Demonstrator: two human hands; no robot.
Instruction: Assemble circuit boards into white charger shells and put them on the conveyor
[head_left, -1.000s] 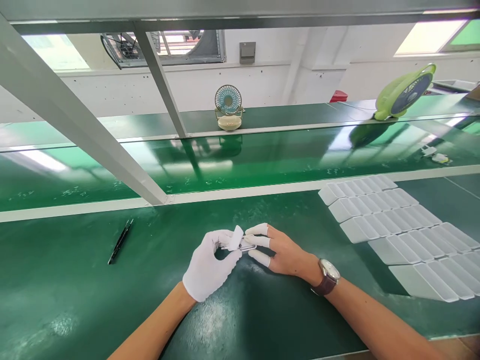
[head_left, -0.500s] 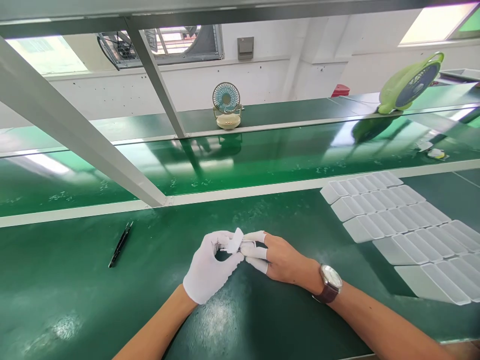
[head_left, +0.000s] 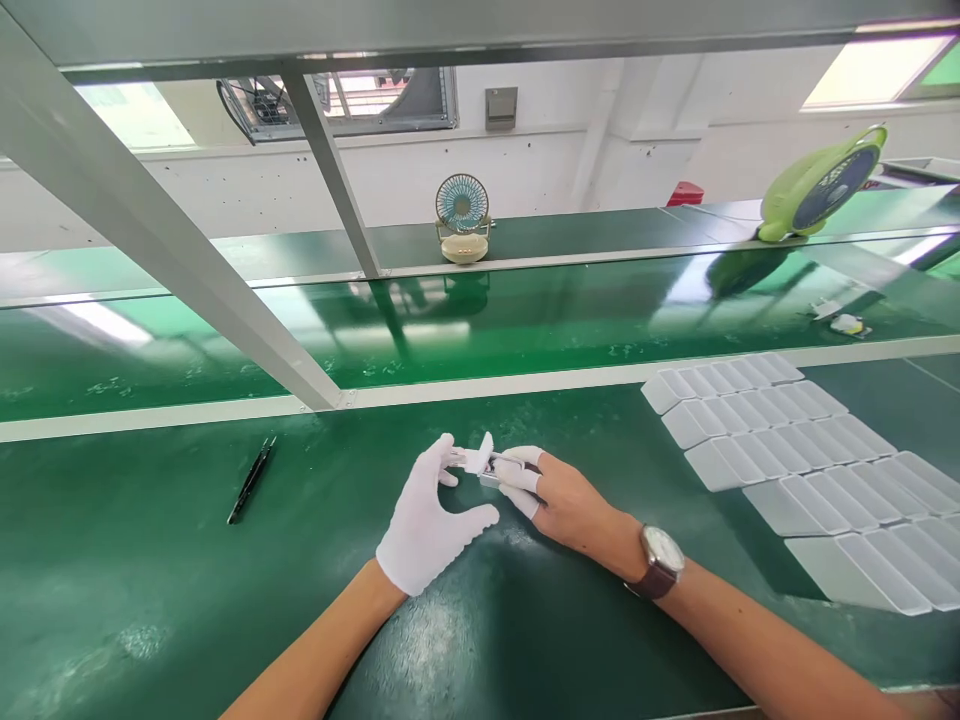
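Observation:
A small white part with a raised tab (head_left: 482, 455) and a grey, metal-looking section is pinched in the fingers of my right hand (head_left: 566, 497), just above the green bench top (head_left: 330, 590). White covers sit on these fingers, and a watch (head_left: 661, 560) is on the wrist. My left hand (head_left: 429, 525), in a white glove, is open around the part's left side. Its thumb stretches away from the part, while its fingertips are at the far left end; whether they touch it I cannot tell. Black tweezers (head_left: 251, 482) lie to the left.
Rows of translucent white trays (head_left: 795, 430) cover the right side of the bench. Beyond a pale rail (head_left: 525, 382) runs a shiny green belt (head_left: 555, 315). A small fan (head_left: 463, 215) and a green fan (head_left: 821, 188) stand behind it. A slanted metal post (head_left: 187, 250) rises at left.
My left thumb has let go of the white part and swung away, opening that hand. The part has tilted and more of its grey section shows in my right fingers. The view has shifted slightly.

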